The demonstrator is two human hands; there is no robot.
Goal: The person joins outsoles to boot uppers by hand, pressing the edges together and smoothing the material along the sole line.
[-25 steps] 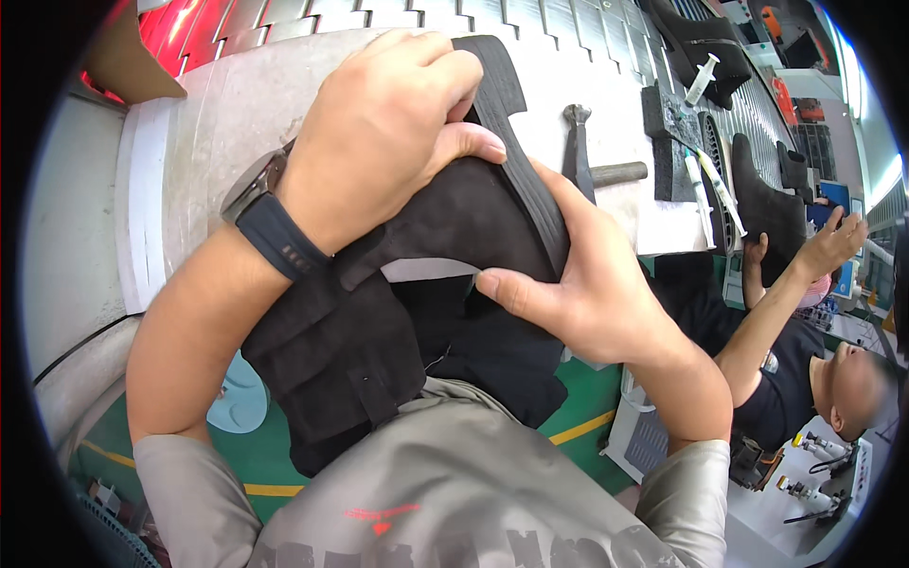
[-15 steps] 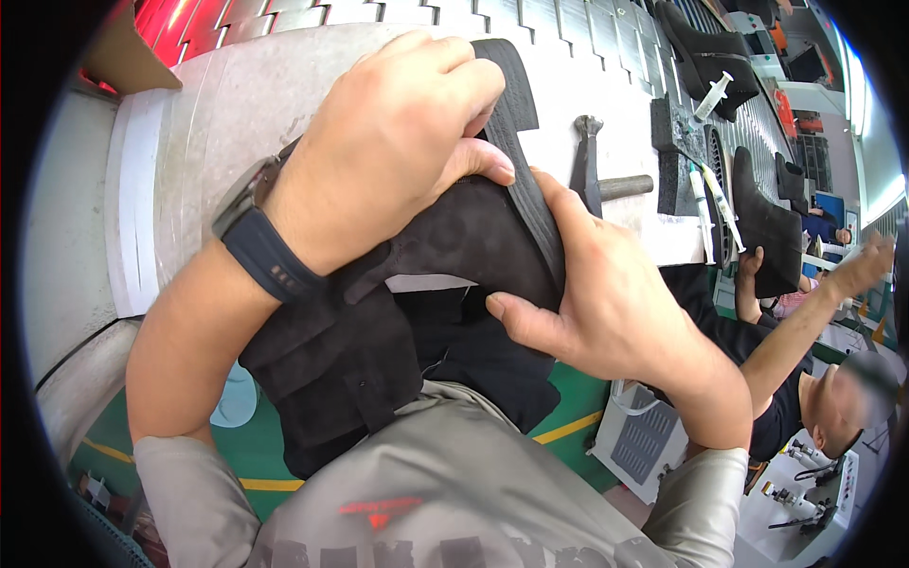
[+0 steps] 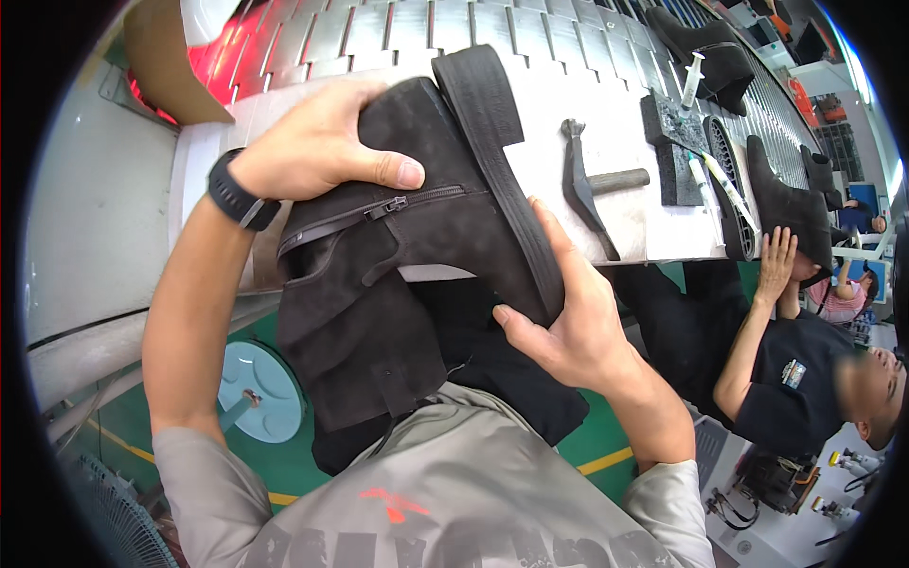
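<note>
Head view: the biggest thing is the long grey tabletop (image 3: 606,123) with a belt of metal slats along its far side. Close to the person's chest, in front of the tabletop's near edge, is a black soft suede boot with a thick black sole (image 3: 417,237). It is tipped on its side, with the sole facing right and a zipper running along the upper part. The left hand (image 3: 317,142) is grasping the boot from the top, with the thumb pressed just above the zipper. A black band sits on that wrist. The right hand (image 3: 568,317) is cupped along the sole edge, fingers flat against it, holding the boot from the right side.

On the tabletop lie a dark metal hammer with a wooden handle (image 3: 587,189), a black square rubber block (image 3: 670,133), one loose black shoe sole (image 3: 729,185) and two white syringes (image 3: 691,76). Three more black boots (image 3: 705,47) rest farther along. A brown cardboard piece (image 3: 156,57) sits at the far left corner.

A second person in a dark shirt (image 3: 791,369) sits to the right, one hand on a boot.

Below, a round pale blue disc (image 3: 260,393) lies on the green floor.
</note>
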